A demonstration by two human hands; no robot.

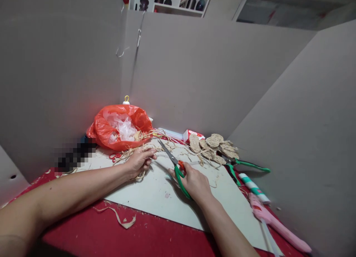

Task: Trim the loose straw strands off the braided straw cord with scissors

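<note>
Scissors with green and orange handles are gripped in my right hand, their blades pointing up and left, slightly parted. Close to the blade tips is my left hand, its fingers closed in a pinch. Twisted straw strand shows below that palm, and more straw lies just behind the fingers; the exact part pinched is partly hidden. Both hands are over a white board. To the right of the blades, several coiled straw pieces, oval and round, lie in a heap.
Behind my left hand stands an open red plastic bag with straw and clear plastic inside. Green-handled pliers, a green-and-white roll and a pink glue gun line the right side. Grey panels surround the red tabletop.
</note>
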